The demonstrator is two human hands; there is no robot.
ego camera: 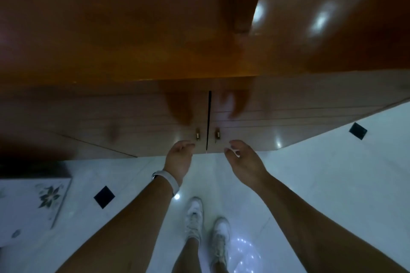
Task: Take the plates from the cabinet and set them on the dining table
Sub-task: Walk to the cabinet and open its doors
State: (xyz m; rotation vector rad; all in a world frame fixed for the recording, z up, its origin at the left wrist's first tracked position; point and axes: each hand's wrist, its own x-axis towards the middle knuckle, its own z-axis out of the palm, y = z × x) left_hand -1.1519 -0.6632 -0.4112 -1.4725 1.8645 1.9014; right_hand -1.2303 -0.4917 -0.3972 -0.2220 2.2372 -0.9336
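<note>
A glossy brown wooden cabinet (133, 51) fills the upper half of the view. Its two lower doors are closed, with a dark gap (209, 117) between them. Each door has a small brass knob: the left knob (197, 135) and the right knob (217, 134). My left hand (178, 159), with a white wristband, hovers just below the left knob, fingers curled and holding nothing. My right hand (244, 162) hovers just below the right knob, fingers apart and empty. No plates are visible.
White glossy floor tiles (321, 184) with small black diamond insets lie under me. My white shoes (206, 224) stand close to the cabinet. A white surface with a floral pattern (31, 201) sits at the lower left.
</note>
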